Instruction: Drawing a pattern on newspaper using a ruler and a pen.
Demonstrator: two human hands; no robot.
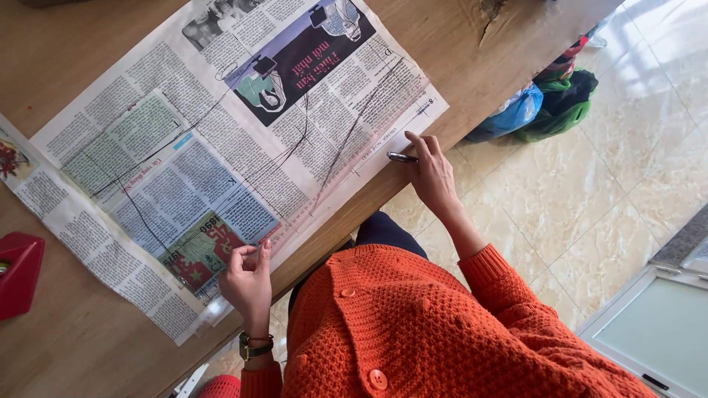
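One newspaper [221, 140], one ruler [332, 193] lying along the table edge — left hand [249, 284] fingers pinching its end, right hand [431, 173] gripping one pen [402, 157] pointing leftward.

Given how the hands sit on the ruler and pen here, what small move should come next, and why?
Probably draw the pen along the ruler edge. The right hand holds the pen tip at the ruler's far end on the newspaper, while the left hand pins the ruler's near end. Several ruled lines already cross the sheet, so another stroke seems likely.
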